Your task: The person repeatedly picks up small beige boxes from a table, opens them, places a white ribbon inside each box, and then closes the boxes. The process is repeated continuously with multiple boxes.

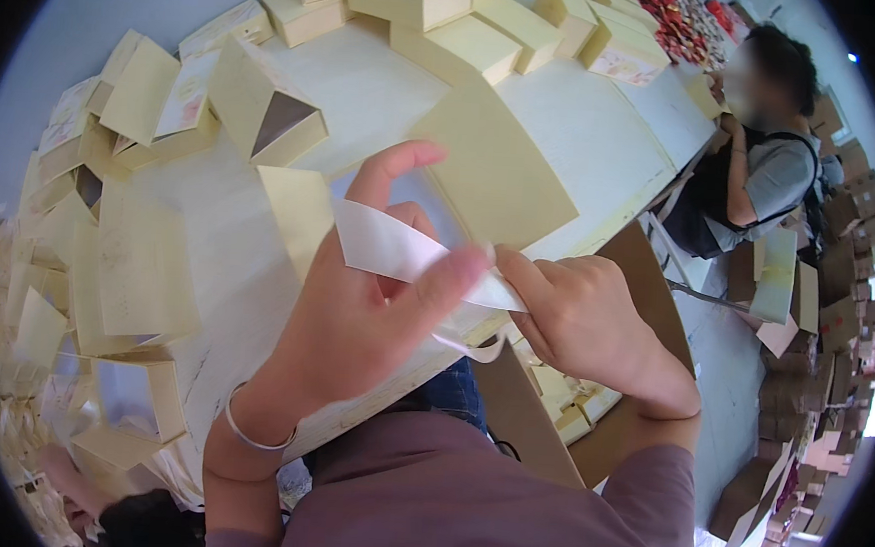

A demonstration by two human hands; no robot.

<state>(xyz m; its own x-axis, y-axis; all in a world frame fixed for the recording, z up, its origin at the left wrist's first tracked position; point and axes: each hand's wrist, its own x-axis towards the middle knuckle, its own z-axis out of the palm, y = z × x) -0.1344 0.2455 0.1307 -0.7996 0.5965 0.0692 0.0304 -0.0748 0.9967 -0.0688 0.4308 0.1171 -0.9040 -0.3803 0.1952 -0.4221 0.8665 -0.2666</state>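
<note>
A wide white ribbon (389,247) stretches between my two hands above the table. My left hand (356,289) carries it across the fingers and under the thumb, with the index finger raised and curled. At the ribbon's other end, my right hand (570,317) is closed in a pinch on it. A thin loop of ribbon (473,351) hangs below. Beneath my hands lies an opened cream gift box (509,168), its pale inside partly hidden by my fingers.
Cream boxes (268,103) line the table's far and left edges, some standing open. A cardboard carton (524,409) with cream pieces inside stands against the near right edge. Another person (765,153) works at the far right. Stacked cartons (835,328) fill the right side.
</note>
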